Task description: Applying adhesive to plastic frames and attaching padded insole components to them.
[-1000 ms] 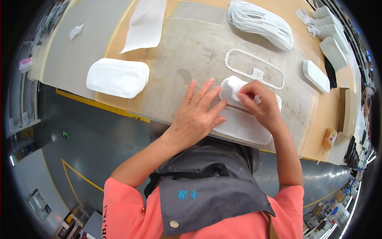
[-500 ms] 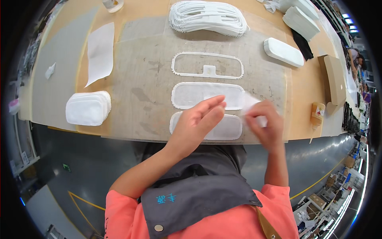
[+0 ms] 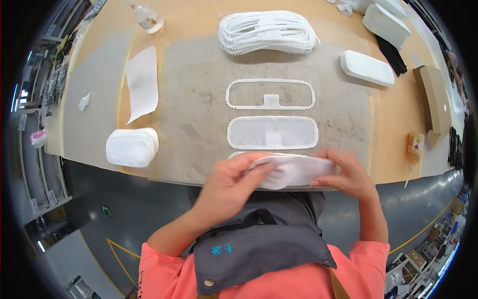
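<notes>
- Your left hand [image 3: 231, 180] is closed in a pinch, with thumb and fingers gripping the left part of a white soft piece [image 3: 296, 173]
- Your right hand [image 3: 348, 174] grips the right end of the same piece, its thumb low at the near edge and its fingers at the far side; these fingers are somewhat blurred
- The white soft piece is between your two hands, at the near edge of the bench [image 3: 393, 114], and it is a little folded near your left thumb
- Behind this piece, a white rim [image 3: 235, 155] shows at the left; the rest of that thing is hidden, so I cannot tell its full shape
- Just beyond it lies a white oval panel [image 3: 294, 132], flat, with a tab shape at its lower middle
- Farther from you lies an open white frame [image 3: 271, 102] with small teeth at its two ends, and beyond that a pile of similar frames [image 3: 269, 32]
- To your left is a stack of white pads [image 3: 130, 149], with a white sheet [image 3: 143, 82] beyond it and a clear bottle [image 3: 149, 21] farther away
- To your right there are a white rounded block [image 3: 366, 68], a black cloth [image 3: 391, 56], a cardboard box [image 3: 433, 99] and an orange bottle [image 3: 414, 148]
</notes>
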Motion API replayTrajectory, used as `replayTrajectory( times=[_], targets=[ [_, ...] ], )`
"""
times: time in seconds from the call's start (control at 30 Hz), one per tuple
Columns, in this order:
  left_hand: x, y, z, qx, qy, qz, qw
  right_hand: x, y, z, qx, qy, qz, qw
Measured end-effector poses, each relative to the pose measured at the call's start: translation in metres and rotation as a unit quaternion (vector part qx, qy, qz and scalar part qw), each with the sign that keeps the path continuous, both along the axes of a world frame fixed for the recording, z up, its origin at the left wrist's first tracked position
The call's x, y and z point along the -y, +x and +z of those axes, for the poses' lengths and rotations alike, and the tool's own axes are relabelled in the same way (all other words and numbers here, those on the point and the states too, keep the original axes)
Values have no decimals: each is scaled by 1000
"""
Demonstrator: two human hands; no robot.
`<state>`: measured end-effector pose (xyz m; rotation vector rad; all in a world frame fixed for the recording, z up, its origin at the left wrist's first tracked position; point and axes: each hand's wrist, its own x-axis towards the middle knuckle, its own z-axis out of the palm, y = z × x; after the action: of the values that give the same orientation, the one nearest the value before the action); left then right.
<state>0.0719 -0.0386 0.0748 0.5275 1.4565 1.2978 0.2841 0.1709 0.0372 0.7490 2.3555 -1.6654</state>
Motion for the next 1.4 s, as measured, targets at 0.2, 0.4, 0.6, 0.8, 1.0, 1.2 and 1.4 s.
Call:
replayTrajectory(
  times=[0.2, 0.4, 0.6, 0.8, 1.0, 1.2, 1.4],
  targets=[
    [-5, -51, -26, -28, -56, 124, 990, 3, -28, -6, -76, -166, -265, 947],
    [-49, -93, -57, -113, -80, 155, 978, -29, -81, -28, -136, -96, -355, 920],
    [-59, -111, -77, -188, -96, 153, 965, -38, -89, -40, -86, -34, -364, 927],
    [-63, -115, -86, -209, -101, 139, 963, -39, -91, -48, -65, -8, -373, 926],
    [-65, -113, -85, -258, -118, 136, 949, -36, -93, -50, -64, 29, -372, 926],
    [-66, -111, -85, -291, -124, 134, 939, -35, -95, -51, -56, 48, -376, 924],
    [-66, -110, -87, -313, -120, 135, 933, -34, -96, -51, -55, 56, -374, 924]
  ],
)
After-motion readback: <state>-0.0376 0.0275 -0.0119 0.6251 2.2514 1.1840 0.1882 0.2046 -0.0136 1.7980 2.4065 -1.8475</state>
